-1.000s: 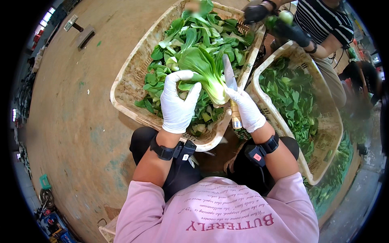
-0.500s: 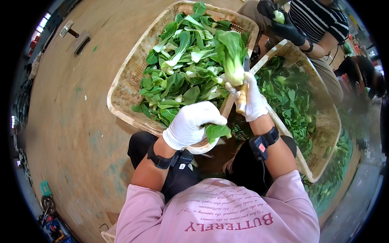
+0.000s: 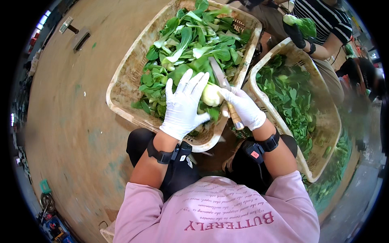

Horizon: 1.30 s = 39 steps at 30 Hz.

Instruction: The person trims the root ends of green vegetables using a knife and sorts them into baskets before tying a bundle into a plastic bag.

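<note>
My left hand, in a white glove, is open with its fingers spread over the near part of a crate of greens. Just right of its fingertips is a bok choy, its pale base toward me and its blurred leaves pointing away. My right hand, also gloved, is closed on a knife with a light wooden handle; the blade points up and left over the crate. The right fingers touch the side of the bok choy's base, and whether they also grip it is partly hidden.
The dirty white crate holds loose bok choy leaves. Right of it stands a second crate with more greens. At the far right a person's black-gloved hand holds a bok choy. A scale stands far left.
My left hand has let go of a loose green leaf, opened and moved up beside the bok choy. My right hand has brought bok choy and knife left and nearer, over the crate.
</note>
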### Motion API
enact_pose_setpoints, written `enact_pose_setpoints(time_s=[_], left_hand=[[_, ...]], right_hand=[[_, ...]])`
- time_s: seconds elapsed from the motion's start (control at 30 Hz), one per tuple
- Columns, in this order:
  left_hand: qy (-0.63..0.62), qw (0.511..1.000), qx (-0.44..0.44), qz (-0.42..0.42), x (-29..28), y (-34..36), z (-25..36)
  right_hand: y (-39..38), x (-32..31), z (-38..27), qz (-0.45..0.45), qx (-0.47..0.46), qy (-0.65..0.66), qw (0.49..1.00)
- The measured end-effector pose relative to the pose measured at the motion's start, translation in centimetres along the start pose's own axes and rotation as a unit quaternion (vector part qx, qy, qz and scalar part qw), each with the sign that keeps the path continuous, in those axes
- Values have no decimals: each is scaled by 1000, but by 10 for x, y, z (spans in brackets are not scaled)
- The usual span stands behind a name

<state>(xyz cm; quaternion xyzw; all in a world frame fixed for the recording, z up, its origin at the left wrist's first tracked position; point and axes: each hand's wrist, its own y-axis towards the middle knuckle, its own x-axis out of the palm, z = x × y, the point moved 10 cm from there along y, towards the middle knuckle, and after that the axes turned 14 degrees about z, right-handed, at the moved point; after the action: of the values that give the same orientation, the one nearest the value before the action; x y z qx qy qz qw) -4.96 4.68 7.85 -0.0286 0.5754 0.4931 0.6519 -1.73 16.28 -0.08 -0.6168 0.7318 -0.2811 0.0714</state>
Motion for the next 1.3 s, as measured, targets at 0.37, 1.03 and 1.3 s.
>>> enact_pose_setpoints(time_s=[0.37, 1.03, 1.3], left_hand=[[-331, 915, -231, 18, 4, -4, -36], [-274, 930, -243, -30, 6, -5, -22], [-121, 976, -172, -57, 27, -16, -22]], right_hand=[[-55, 11, -82, 171, -504, -342, 775], [2, -43, -63, 283, -321, -490, 760], [-37, 26, -68, 127, -493, -400, 762]])
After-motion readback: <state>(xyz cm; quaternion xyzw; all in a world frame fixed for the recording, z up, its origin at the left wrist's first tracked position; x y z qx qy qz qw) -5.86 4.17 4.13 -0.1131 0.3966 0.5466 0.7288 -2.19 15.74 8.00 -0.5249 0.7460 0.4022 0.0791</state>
